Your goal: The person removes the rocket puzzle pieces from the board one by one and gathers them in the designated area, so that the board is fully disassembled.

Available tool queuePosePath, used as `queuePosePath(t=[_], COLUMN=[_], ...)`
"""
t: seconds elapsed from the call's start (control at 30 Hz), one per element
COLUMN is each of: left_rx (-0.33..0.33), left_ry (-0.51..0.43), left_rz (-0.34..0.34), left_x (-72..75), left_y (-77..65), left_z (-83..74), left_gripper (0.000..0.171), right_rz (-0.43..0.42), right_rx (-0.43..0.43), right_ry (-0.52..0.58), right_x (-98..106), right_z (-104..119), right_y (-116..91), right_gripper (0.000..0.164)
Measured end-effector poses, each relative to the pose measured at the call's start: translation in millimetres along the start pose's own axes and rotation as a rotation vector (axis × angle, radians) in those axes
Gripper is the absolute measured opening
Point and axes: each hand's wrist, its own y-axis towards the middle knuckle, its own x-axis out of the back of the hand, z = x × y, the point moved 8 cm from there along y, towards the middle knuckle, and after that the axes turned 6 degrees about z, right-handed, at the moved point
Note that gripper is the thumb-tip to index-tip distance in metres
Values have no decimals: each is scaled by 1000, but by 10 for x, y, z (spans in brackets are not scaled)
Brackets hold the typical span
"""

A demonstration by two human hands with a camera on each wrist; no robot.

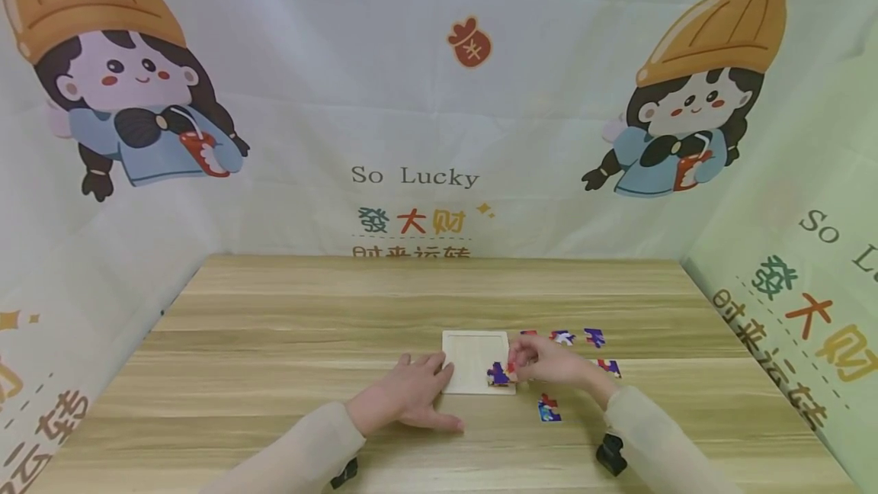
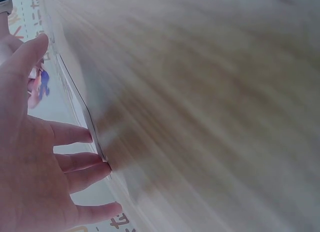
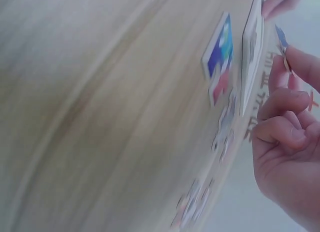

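A pale wooden puzzle tray [image 1: 469, 360] with a raised rim lies on the table. My right hand [image 1: 545, 360] pinches a purple and red jigsaw piece [image 1: 499, 376] between thumb and finger, over the tray's right side; in the right wrist view this piece [image 3: 281, 39] is seen edge-on, above the tray [image 3: 252, 51]. My left hand [image 1: 408, 393] has its fingers spread, with fingertips against the tray's left edge. From the left wrist view, those fingers [image 2: 82, 179] touch the rim and hold nothing.
Several loose jigsaw pieces lie right of the tray, among them a blue and red piece [image 1: 549, 408] nearest me and a purple piece [image 1: 594, 338] farther back. A patterned cloth [image 1: 411, 97] hangs behind the wooden table [image 1: 288, 311].
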Motion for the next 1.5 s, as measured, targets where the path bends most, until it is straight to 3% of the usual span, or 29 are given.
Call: queuePosePath(t=[0.47, 0.97, 1.23, 1.5], left_rx=[6, 3, 7, 4], left_ry=[0, 3, -7, -6], left_rz=[6, -3, 9, 4], left_x=[-46, -39, -40, -34], left_y=[22, 21, 23, 19], left_z=[24, 37, 37, 23], left_gripper=[93, 93, 93, 92], right_rz=[4, 146, 193, 168], right_rx=[-36, -46, -85, -110], right_ry=[37, 135, 167, 132], right_x=[244, 383, 374, 373], right_z=[-192, -379, -473, -525], right_y=[-352, -720, -824, -850], right_gripper=[17, 17, 18, 18])
